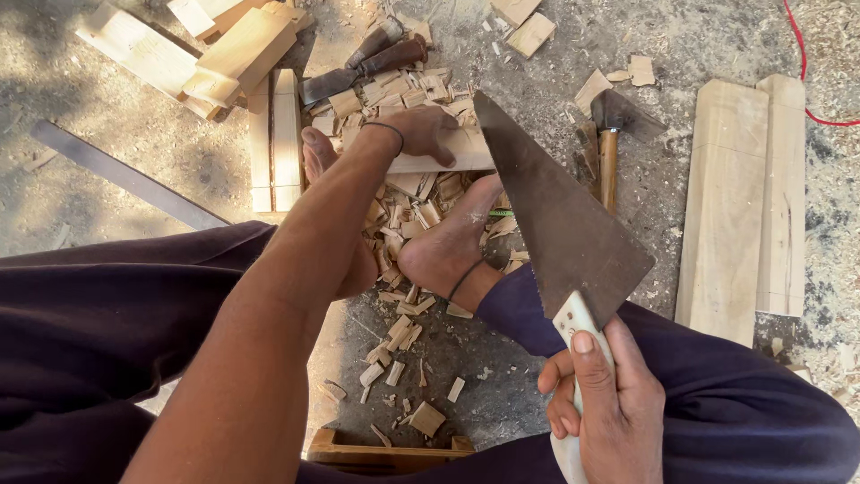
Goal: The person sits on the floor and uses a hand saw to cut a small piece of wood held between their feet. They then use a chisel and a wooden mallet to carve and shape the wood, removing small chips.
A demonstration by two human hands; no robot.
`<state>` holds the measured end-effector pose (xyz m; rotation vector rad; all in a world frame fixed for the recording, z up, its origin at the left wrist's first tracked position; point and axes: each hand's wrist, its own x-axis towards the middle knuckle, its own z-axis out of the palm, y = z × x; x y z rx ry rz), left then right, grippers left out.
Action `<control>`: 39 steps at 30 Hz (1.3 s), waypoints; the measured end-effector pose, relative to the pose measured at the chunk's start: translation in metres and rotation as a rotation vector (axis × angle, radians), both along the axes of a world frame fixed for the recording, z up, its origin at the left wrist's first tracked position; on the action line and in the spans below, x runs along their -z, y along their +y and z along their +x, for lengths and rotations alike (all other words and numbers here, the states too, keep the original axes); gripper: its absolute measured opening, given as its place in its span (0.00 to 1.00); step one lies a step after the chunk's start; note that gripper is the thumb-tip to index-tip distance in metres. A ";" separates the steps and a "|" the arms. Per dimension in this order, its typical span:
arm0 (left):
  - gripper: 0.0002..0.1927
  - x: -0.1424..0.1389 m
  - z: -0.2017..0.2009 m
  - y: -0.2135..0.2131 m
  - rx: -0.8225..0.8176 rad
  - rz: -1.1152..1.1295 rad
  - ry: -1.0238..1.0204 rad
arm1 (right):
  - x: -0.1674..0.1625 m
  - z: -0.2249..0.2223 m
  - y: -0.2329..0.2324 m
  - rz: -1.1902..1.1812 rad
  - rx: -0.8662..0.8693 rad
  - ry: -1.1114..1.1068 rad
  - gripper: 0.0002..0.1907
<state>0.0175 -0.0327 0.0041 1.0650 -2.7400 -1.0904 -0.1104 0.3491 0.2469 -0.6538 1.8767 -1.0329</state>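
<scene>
Ground (717, 36) is bare packed earth strewn with sawdust and chips (421, 215). Person seated, bare feet among the chips. Left hand (425, 133) lies palm-down, fingers curled over a pale wood piece (466, 154) pinned near the toes. Right hand (609, 403) is closed around the white handle of a broad triangular blade (560, 215), its tip just above the wood piece. Planks (743, 206) lie right; an adze (614, 134) beside them. A shallow wooden tray (385, 453) at bottom edge, contents hidden.
</scene>
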 end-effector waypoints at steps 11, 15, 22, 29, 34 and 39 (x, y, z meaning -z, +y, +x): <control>0.48 0.004 0.000 0.008 -0.031 0.166 0.013 | 0.023 -0.013 0.002 0.052 -0.030 0.066 0.24; 0.49 -0.001 -0.001 0.026 -0.067 0.084 -0.056 | 0.025 -0.019 0.011 0.055 -0.044 0.032 0.25; 0.62 -0.001 -0.021 0.068 -0.141 -0.400 -0.174 | 0.026 -0.015 0.018 0.101 -0.051 0.076 0.28; 0.53 0.003 -0.027 0.059 -0.164 -0.341 -0.184 | 0.023 -0.013 0.010 0.084 -0.100 0.070 0.26; 0.52 0.005 -0.023 0.060 -0.189 -0.350 -0.150 | 0.022 -0.028 0.029 0.056 -0.153 0.041 0.27; 0.50 0.010 -0.020 0.058 -0.184 -0.350 -0.128 | 0.013 -0.036 0.041 0.176 -0.117 0.114 0.29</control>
